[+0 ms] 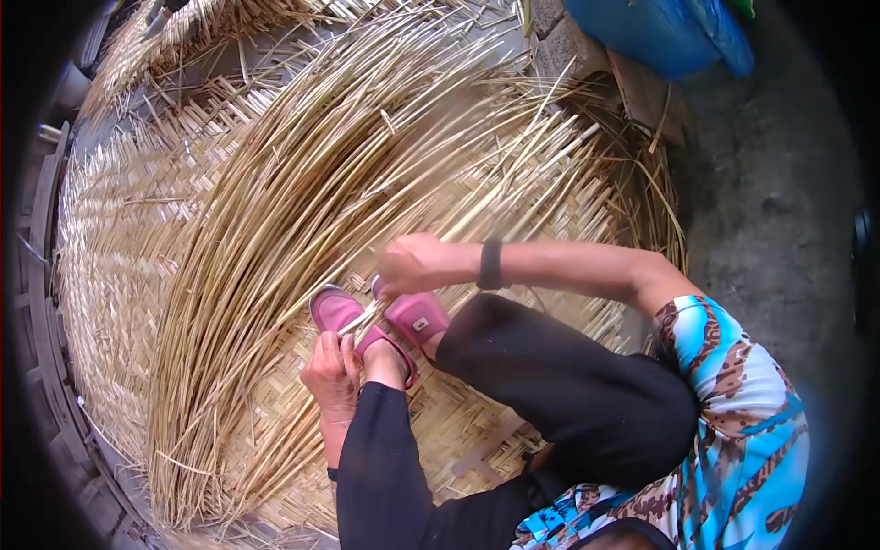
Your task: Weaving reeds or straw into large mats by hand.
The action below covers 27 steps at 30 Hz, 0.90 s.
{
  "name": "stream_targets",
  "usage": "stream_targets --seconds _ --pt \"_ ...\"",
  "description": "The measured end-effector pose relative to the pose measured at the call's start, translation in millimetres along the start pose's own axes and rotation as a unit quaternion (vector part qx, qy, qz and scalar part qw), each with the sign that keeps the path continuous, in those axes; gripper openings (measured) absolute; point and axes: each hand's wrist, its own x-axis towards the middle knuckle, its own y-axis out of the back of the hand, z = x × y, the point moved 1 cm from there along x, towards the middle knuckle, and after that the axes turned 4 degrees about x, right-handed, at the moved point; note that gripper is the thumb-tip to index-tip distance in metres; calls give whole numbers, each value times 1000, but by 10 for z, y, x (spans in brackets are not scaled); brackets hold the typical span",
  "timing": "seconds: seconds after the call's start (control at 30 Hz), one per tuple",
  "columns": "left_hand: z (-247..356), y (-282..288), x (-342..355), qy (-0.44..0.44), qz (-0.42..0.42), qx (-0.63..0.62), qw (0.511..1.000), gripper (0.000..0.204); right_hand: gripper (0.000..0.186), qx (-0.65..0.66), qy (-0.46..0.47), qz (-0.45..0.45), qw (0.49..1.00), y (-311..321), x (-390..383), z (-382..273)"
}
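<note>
My left hand (pixel 332 374) is closed, thumb and fingers pinching the end of a pale flat straw strip (pixel 363 318) just above my shoe. The strip slants up to my right hand (pixel 410 265), which is curled into a fist around its other end and slightly blurred. Beneath the strip are my pink slip-on shoes (pixel 420 318). A large fanned-out heap of long dry straw stalks (pixel 275 238) lies just beyond and to the left of my hands. Under everything spreads a woven mat (pixel 115 284) of pale split strips.
At the far right, bricks (pixel 573 46) and a blue plastic sheet (pixel 655 37) stand by the mat's edge. Grey floor (pixel 770 183) runs along the right. A wooden slatted edge (pixel 46 229) curves along the left. Another woven piece (pixel 156 46) rises at the far left.
</note>
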Motion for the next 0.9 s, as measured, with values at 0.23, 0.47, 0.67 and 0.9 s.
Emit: stream_targets --seconds 0.23,0.47,0.67,0.9 --pt "-20 -52 -18 56 -32 -106 992 14 33 -16 17 72 997 -125 -54 158" --pt "-824 301 -221 107 -66 -43 991 16 39 -201 -6 130 971 91 57 439" --pt "-871 370 -241 166 -127 -79 975 19 34 -179 21 182 967 139 224 587" --pt "-839 320 -218 189 -32 -135 972 10 30 -172 23 203 964 140 310 554"
